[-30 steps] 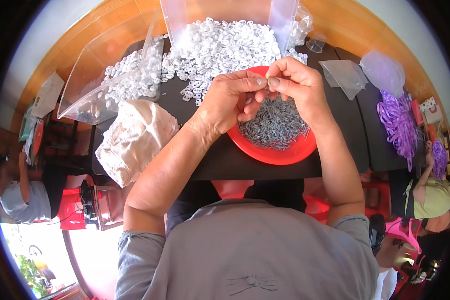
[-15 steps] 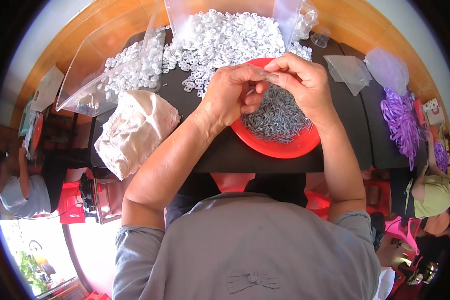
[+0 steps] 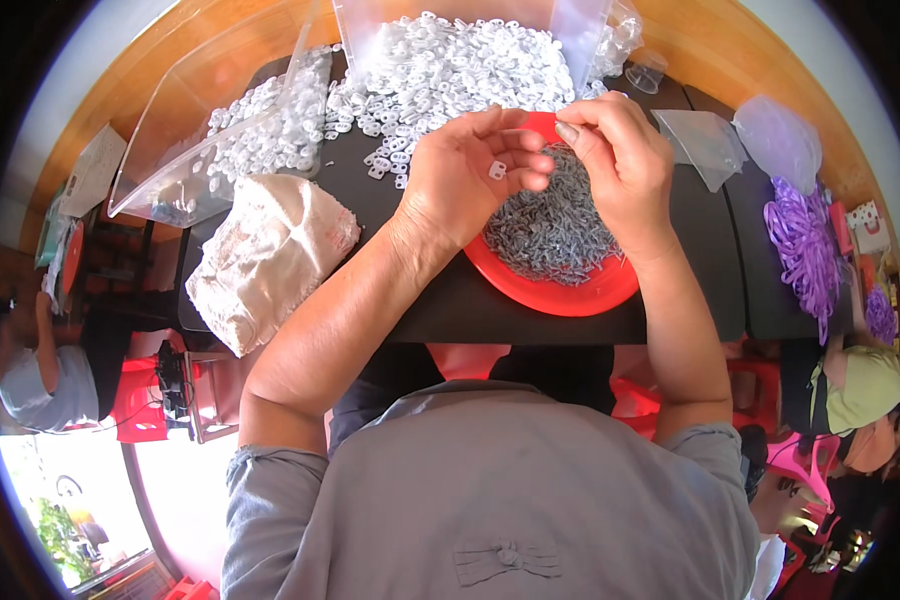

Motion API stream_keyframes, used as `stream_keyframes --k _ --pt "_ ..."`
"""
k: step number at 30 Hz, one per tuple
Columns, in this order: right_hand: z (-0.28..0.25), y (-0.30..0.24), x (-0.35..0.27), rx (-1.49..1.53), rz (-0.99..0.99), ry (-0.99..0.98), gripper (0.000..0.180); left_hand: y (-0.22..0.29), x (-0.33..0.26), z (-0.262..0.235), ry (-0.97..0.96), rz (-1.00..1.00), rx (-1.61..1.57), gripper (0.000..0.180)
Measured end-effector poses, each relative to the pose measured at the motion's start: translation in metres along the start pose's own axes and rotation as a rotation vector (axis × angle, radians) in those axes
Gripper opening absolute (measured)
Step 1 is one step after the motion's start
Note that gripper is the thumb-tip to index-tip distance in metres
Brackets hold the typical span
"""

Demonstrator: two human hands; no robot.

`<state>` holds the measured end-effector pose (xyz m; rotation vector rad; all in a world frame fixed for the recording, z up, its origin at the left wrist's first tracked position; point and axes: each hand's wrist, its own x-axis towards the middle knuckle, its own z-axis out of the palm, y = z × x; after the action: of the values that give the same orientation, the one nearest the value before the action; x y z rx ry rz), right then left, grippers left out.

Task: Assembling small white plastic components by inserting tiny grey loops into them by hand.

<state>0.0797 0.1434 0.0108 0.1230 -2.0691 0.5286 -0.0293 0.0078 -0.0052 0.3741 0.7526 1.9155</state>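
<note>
Dark table (image 3: 440,312), red bowl (image 3: 570,300), white pieces (image 3: 402,128), apparently cloth (image 3: 270,260)

A small handwork workshop by the look of it, loose white pieces (image 3: 480,70) heaped on a dark table (image 3: 670,290), clear bins (image 3: 155,190), a red bowl (image 3: 560,302) of grey bits (image 3: 550,235), bundled purple cord (image 3: 802,250), other people (image 3: 50,385) both sides, red plastic stool (image 3: 142,400).
</note>
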Motion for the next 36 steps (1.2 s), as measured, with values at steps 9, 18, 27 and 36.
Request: stream_keyframes --k 9,18,27,36 --pt "0.022 -0.014 -0.006 -0.131 -0.229 -0.076 0.013 0.001 -0.002 -0.007 -0.17 0.005 -0.275 0.062" --pt "0.026 -0.014 -0.009 0.106 -0.2 -0.13 0.014 0.002 -0.007 -0.001 -0.218 -0.012 -0.337 0.078" --pt "-0.003 -0.001 -0.001 0.773 0.664 -0.077 0.006 -0.004 -0.015 0.01 0.064 0.433 0.467 0.015" --pt "-0.006 -0.012 -0.001 0.661 0.554 -0.155 0.006 0.001 -0.015 0.008 0.057 0.235 0.645 0.01"
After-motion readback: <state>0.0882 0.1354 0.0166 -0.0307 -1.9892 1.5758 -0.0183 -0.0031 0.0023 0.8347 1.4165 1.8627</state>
